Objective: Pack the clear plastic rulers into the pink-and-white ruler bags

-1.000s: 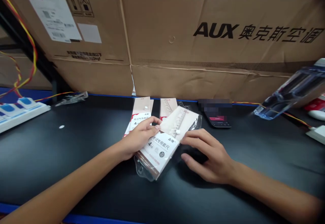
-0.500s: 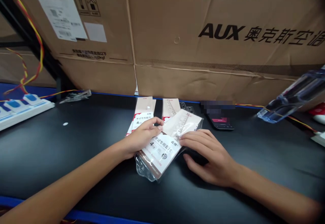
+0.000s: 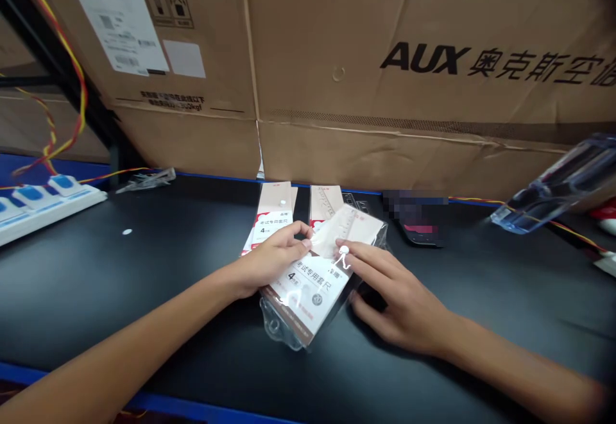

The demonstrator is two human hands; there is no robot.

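A ruler set [image 3: 308, 289] in a clear plastic pouch lies slanted above the black table, its white label facing up. My left hand [image 3: 276, 254] is closed on the pouch's left edge, thumb on top. From the right, my right hand [image 3: 399, 292] reaches over the pouch with its fingers stretched out. Its fingertips touch the pouch beside a white button [image 3: 343, 253], where a white strand shows. The right thumb stays apart, low by the pouch's right edge. Behind are more packaged ruler sets [image 3: 275, 203], and another pack [image 3: 326, 203] is partly covered by the held one.
A large cardboard box [image 3: 308, 103] stands along the back. On the left are a white power strip [image 3: 72, 203], a small white disc [image 3: 127, 232] and a clear plastic wrapper [image 3: 149, 180]. A dark phone [image 3: 418, 228] and a tilted clear bottle [image 3: 553, 183] are on the right.
My right fingers have moved left onto the pouch, up to the white button, where a white strand now shows. My left hand keeps its hold. The whole view has shifted slightly.
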